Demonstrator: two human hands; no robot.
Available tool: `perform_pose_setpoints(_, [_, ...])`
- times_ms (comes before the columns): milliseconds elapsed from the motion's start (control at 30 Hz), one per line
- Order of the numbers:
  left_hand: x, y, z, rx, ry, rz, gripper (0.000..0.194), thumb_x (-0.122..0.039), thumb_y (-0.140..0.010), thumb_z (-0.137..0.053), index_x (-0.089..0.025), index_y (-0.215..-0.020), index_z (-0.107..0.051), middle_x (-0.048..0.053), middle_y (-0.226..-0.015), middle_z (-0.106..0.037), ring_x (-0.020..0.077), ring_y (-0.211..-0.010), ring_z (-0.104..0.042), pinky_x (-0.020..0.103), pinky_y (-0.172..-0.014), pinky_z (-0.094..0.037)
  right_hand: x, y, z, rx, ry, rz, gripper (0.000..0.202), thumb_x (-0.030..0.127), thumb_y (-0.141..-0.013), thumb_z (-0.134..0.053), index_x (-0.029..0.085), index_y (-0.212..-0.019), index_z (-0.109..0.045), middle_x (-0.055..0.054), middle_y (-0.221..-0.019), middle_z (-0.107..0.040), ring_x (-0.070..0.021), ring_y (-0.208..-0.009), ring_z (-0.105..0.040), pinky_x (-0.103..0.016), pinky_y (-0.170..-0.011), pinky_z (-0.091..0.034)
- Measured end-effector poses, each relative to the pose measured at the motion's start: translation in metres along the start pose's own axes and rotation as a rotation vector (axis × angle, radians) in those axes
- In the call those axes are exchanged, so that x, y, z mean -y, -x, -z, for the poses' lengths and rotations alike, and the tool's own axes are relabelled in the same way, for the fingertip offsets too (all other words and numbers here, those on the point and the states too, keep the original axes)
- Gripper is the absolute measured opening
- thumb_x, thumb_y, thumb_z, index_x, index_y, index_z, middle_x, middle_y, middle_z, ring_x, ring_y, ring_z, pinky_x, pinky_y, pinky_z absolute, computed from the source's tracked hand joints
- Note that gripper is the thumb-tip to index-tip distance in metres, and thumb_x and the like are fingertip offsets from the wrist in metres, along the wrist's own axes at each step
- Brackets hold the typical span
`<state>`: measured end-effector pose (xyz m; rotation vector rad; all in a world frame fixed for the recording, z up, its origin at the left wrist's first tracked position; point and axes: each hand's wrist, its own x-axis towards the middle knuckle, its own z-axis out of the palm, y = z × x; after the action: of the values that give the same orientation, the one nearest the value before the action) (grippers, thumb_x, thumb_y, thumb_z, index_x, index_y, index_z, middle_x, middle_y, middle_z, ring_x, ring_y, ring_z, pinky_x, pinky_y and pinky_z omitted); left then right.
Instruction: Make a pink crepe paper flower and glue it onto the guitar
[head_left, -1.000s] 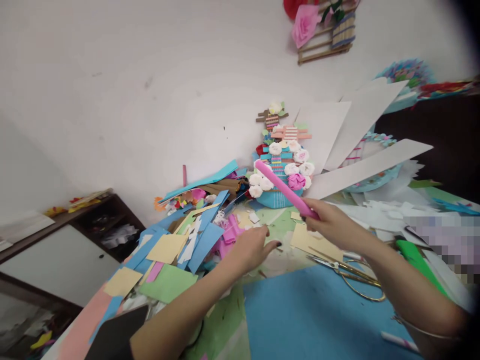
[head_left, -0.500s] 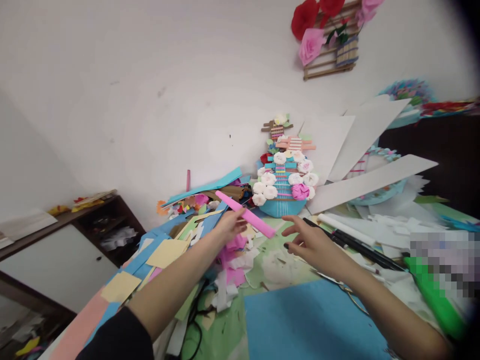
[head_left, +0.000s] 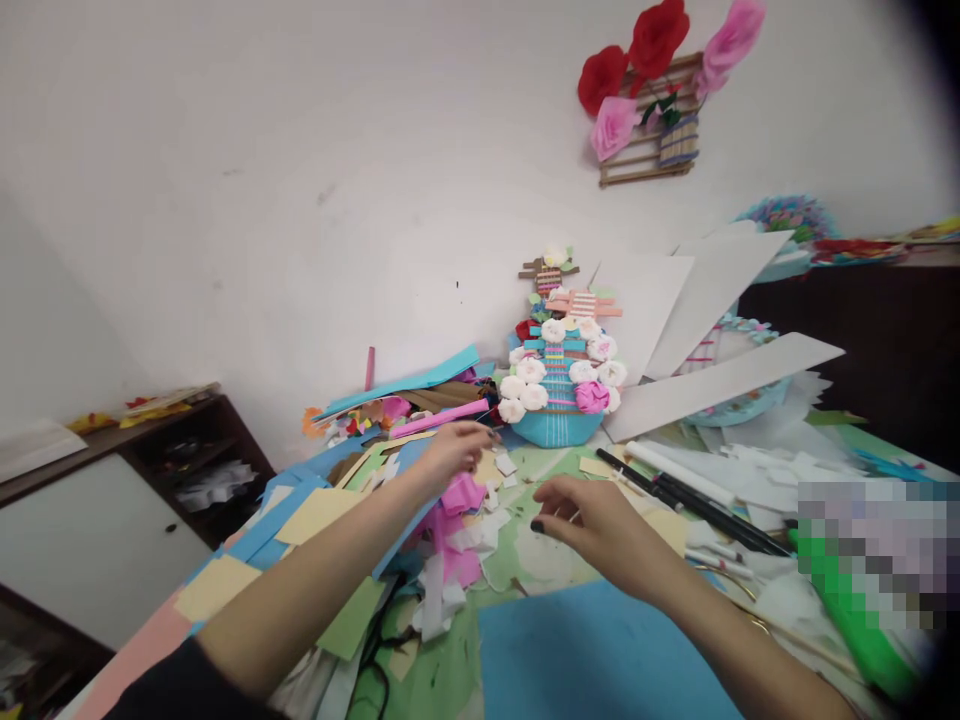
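Paper heap [head_left: 319,515]: loosely stacked; a dragging left forearm [head_left: 322,575] could make it slide. Pink roll [head_left: 439,418] atop heap, beyond left hand [head_left: 446,460]; a knock could roll it off. Left fingers loosely bent, seemingly empty; right hand [head_left: 600,520] half-curled, empty.

The tube [head_left: 439,418] is bright pink, the sheet [head_left: 592,650] plain blue, the scraps [head_left: 461,568] pink and white, the cards [head_left: 319,515] pale yellow, and the tabletop [head_left: 457,650] green with paler patches. The ornament [head_left: 559,430] has a turquoise base striped with thin white lines, white flowers [head_left: 533,398] and 1 magenta flower [head_left: 592,397]. On the wall [head_left: 300,200], itself off-white with grey smudges, 2 blooms [head_left: 660,38] are red and 2 pink; the pens [head_left: 739,520] are black, the sleeve [head_left: 180,690] too.
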<state>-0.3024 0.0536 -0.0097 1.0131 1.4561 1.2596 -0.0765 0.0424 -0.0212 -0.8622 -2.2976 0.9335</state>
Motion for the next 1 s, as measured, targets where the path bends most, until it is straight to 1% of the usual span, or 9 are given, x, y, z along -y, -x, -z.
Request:
perform_pose_setpoints(67, [0.009,0.034,-0.022,0.117,0.001,-0.001,0.022,-0.022,-0.064,-0.075,-0.010,-0.081,-0.070,-0.001,-0.057,-0.055,0.0058,-0.046,-0.044,0.018,-0.043,-0.031,-0.003,-0.005,-0.003,-0.052,-0.036,-0.020,0.017,0.023,-0.076,-0.058,0.016,-0.091,-0.062,-0.005,-0.079,-0.069,-0.0165,-0.069,-0.062,-0.026,-0.061,-0.044])
perform_pose_setpoints(133, [0.017,0.063,-0.038,0.277,-0.002,0.019,0.027,-0.030,-0.067,-0.072,-0.010,-0.086,-0.072,-0.003,-0.049,-0.049,0.0051,-0.042,-0.037,0.020,-0.042,-0.028,-0.007,-0.006,-0.006,-0.050,-0.101,-0.025,0.009,0.020,-0.073,-0.059,0.016,-0.080,-0.063,-0.003,-0.072,-0.068,-0.0154,-0.065,-0.061,-0.025,-0.059,-0.044])
perform_pose_setpoints(233, [0.023,0.086,-0.048,0.320,-0.041,0.020,0.030,-0.028,-0.069,-0.069,-0.012,-0.095,-0.073,-0.006,-0.043,-0.043,0.0048,-0.040,-0.034,0.020,-0.042,-0.027,-0.013,0.002,-0.010,-0.032,-0.287,-0.079,0.009,0.017,-0.072,-0.055,0.016,-0.065,-0.061,-0.001,-0.059,-0.064,-0.0138,-0.057,-0.061,-0.024,-0.055,-0.045])
perform_pose_setpoints(333, [0.025,0.089,-0.047,0.349,-0.053,-0.013,0.030,-0.029,-0.071,-0.068,-0.014,-0.097,-0.073,-0.005,-0.047,-0.046,0.0042,-0.041,-0.036,0.019,-0.041,-0.028,-0.018,0.014,-0.010,0.010,-0.491,-0.140,0.010,0.023,-0.071,-0.060,0.014,-0.068,-0.064,0.000,-0.057,-0.064,-0.0139,-0.055,-0.062,-0.025,-0.055,-0.048])
perform_pose_setpoints(500, [0.029,0.092,-0.043,0.533,-0.010,0.010,0.041,-0.027,-0.071,-0.069,-0.018,-0.111,-0.067,0.000,-0.062,-0.057,0.0046,-0.043,-0.044,0.019,-0.042,-0.033,-0.023,0.029,-0.002,0.149,-0.811,-0.242,0.031,0.041,-0.066,-0.072,0.012,-0.074,-0.067,-0.007,-0.068,-0.070,-0.0163,-0.060,-0.067,-0.027,-0.057,-0.052])
perform_pose_setpoints(667, [0.031,0.106,-0.040,0.759,0.111,0.147,0.052,-0.028,-0.068,-0.071,-0.019,-0.119,-0.061,0.003,-0.070,-0.061,0.0057,-0.046,-0.048,0.020,-0.044,-0.034,-0.024,0.043,0.002,0.229,-0.941,-0.287,0.023,0.029,-0.061,-0.077,0.010,-0.061,-0.064,-0.008,-0.058,-0.069,-0.0151,-0.045,-0.064,-0.020,-0.042,-0.048])
perform_pose_setpoints(800, [0.032,0.115,-0.038,0.874,0.075,0.186,0.046,-0.031,-0.069,-0.071,-0.018,-0.113,-0.066,0.005,-0.072,-0.062,0.0066,-0.049,-0.048,0.020,-0.044,-0.032,-0.018,0.054,0.001,0.414,-1.012,-0.321,0.016,0.019,-0.055,-0.078,0.009,-0.054,-0.066,-0.008,-0.054,-0.068,-0.0132,-0.038,-0.061,-0.017,-0.036,-0.046])
perform_pose_setpoints(900, [0.033,0.119,-0.037,0.926,-0.032,0.157,0.042,-0.033,-0.069,-0.072,-0.018,-0.108,-0.069,0.005,-0.073,-0.063,0.0083,-0.054,-0.050,0.019,-0.047,-0.036,-0.012,0.060,-0.001,0.526,-1.031,-0.391,0.011,0.014,-0.049,-0.077,0.010,-0.052,-0.067,-0.007,-0.052,-0.068,-0.0126,-0.037,-0.060,-0.017,-0.036,-0.048])
perform_pose_setpoints(1000, [0.035,0.123,-0.037,0.956,-0.128,0.037,0.042,-0.034,-0.072,-0.071,-0.021,-0.111,-0.067,0.006,-0.077,-0.063,0.0101,-0.061,-0.053,0.020,-0.052,-0.041,-0.009,0.064,-0.003,0.510,-1.038,-0.444,0.009,0.012,-0.047,-0.074,0.011,-0.048,-0.066,-0.006,-0.050,-0.067,-0.0111,-0.034,-0.058,-0.015,-0.034,-0.046])
